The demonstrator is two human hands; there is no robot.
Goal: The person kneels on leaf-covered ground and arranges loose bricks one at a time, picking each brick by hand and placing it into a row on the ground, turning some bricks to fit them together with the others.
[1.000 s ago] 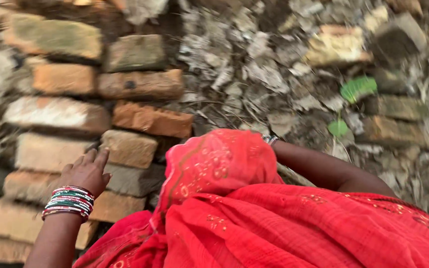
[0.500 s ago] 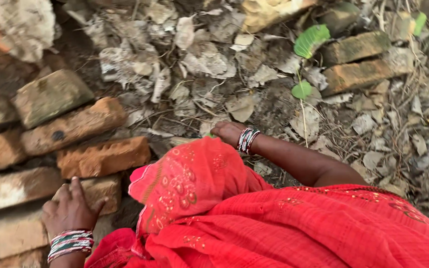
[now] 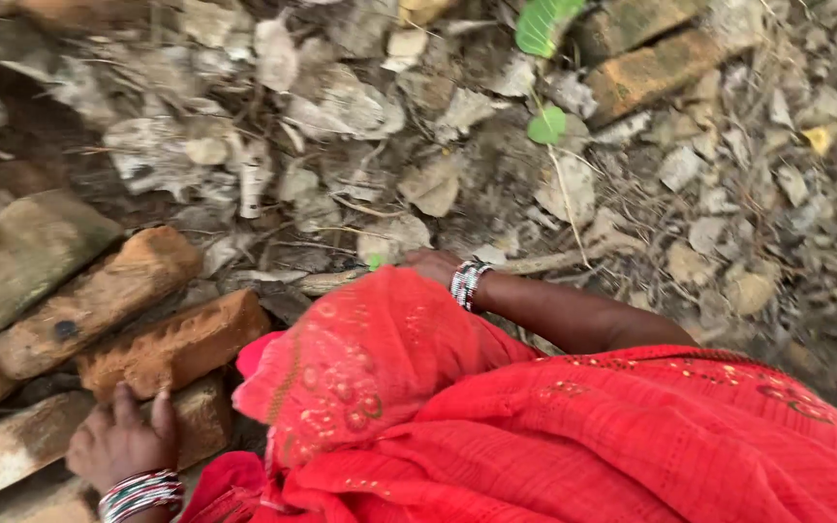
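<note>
Left hand rests flat on a brick in the stacked brick pile at near left, fingers spread, pressing on it, not clamped round anything. Right hand reaches down into dry leaf litter at centre, mostly hidden behind red cloth; cannot tell whether its fingers are apart or together. A stick lies just beside it. Two more bricks sit far right among green leaves. Judged: no brick lifted yet; all handling remains.

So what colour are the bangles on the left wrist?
Red, green and white bangles, clearest in the head view.
</note>
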